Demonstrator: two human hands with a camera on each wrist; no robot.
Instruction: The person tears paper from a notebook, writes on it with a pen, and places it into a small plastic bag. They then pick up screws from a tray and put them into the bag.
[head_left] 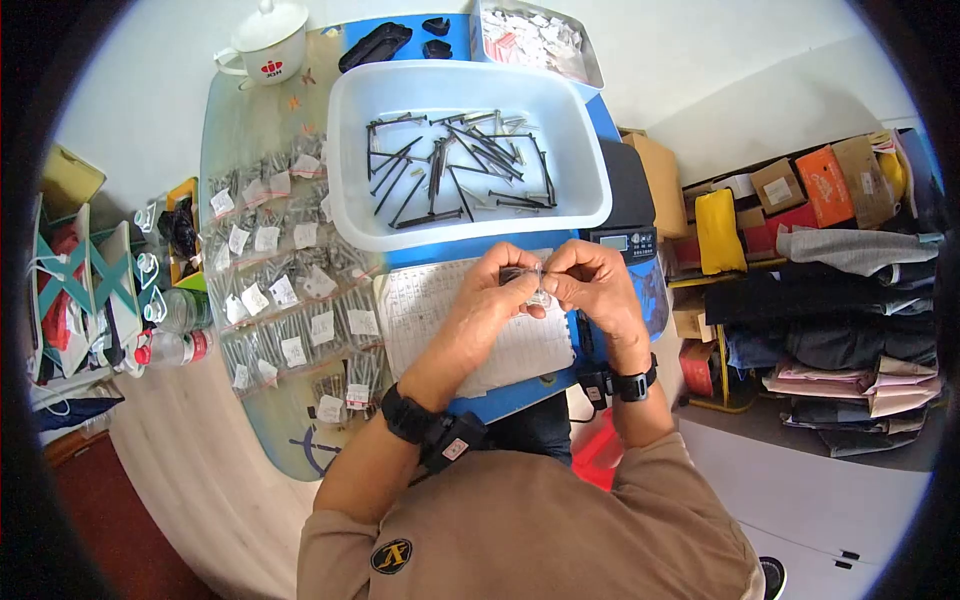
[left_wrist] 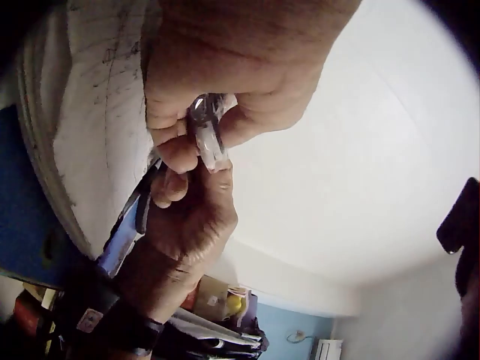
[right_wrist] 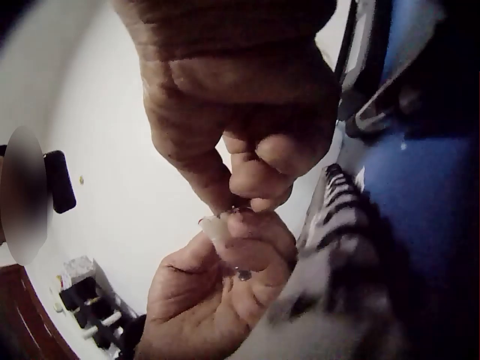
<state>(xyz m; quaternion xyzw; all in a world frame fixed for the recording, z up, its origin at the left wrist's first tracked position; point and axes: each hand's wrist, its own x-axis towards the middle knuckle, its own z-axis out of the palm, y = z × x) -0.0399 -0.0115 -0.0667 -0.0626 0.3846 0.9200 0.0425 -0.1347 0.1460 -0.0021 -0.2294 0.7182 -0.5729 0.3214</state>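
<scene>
Over the open notebook [head_left: 420,330], both hands meet around a small clear plastic bag [head_left: 540,298]. My left hand [head_left: 493,292] grips the bag between thumb and fingers. At its upper edge my right hand [head_left: 600,285] pinches the plastic with thumb and forefinger. In the left wrist view, shiny metal shows inside the bag [left_wrist: 208,131], between the two sets of fingertips. The right wrist view shows a whitish part of the bag [right_wrist: 216,229] at the left thumb; fingers hide much of the rest.
A white plastic tub [head_left: 470,240] with loose black and silver screws stands beyond the hands. Rows of labelled bags of hardware [head_left: 290,290] lie on the left. A digital scale [head_left: 625,243] sits right of the tub. A box of paper labels [head_left: 535,45] and lidded mug [head_left: 268,45] stand behind.
</scene>
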